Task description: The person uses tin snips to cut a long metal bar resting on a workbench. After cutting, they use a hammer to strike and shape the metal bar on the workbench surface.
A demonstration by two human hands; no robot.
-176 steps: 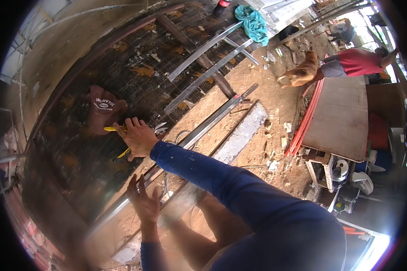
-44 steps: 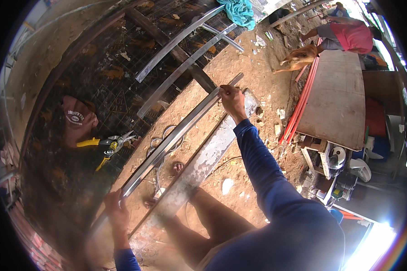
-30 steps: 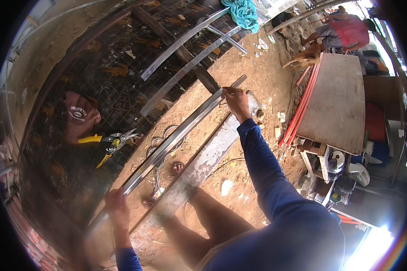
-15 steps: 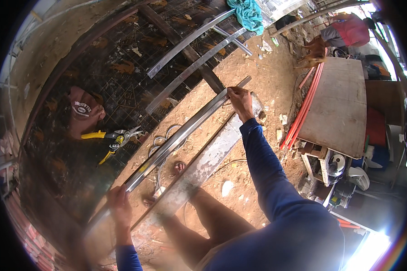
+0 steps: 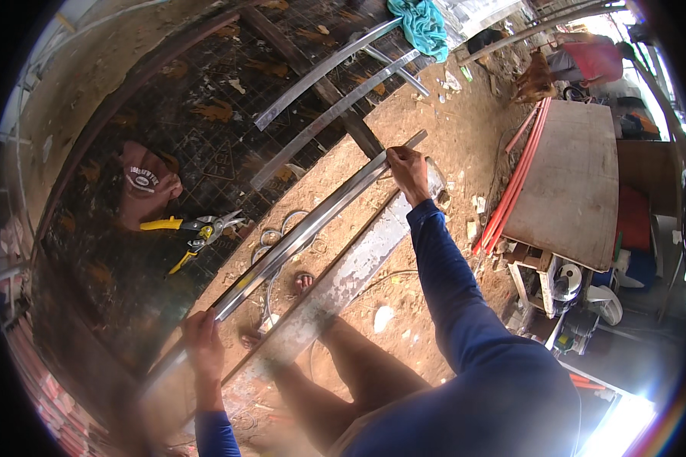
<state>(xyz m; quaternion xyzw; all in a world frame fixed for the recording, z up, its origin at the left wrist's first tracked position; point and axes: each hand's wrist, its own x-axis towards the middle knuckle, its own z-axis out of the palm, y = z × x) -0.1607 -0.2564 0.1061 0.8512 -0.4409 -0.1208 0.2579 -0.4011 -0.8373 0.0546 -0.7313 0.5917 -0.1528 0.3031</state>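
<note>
A long, shiny metal channel (image 5: pixel 305 226) runs slantwise in front of me, from lower left to upper right. Toward its far right end, my right hand (image 5: pixel 409 174) pinches it between thumb and fingers. My left hand (image 5: pixel 203 346) is closed around the channel lower down, where the picture is slightly blurred. Beneath and nearer to me lies a wide, worn plank (image 5: pixel 358 266) with peeling whitish patches. Yellow-handled snips (image 5: pixel 203 231) with spread jaws lie on the dark panel (image 5: pixel 213 156) to the left. Beside them is a maroon cap or cloth (image 5: pixel 146 183).
Two metal strips (image 5: pixel 324 76) and a teal cloth (image 5: pixel 421 29) lie at the far side. Orange-red pipes (image 5: pixel 513 183) rest beside a brown board (image 5: pixel 568 183) at right. Coiled cable (image 5: pixel 270 238) lies on the dirt ground. Farther back are a brown dog (image 5: pixel 536 78) and a person in red (image 5: pixel 593 61).
The view has shifted slightly, moving the snips and strips a little right in the picture. Both hands keep their hold on the metal channel.
</note>
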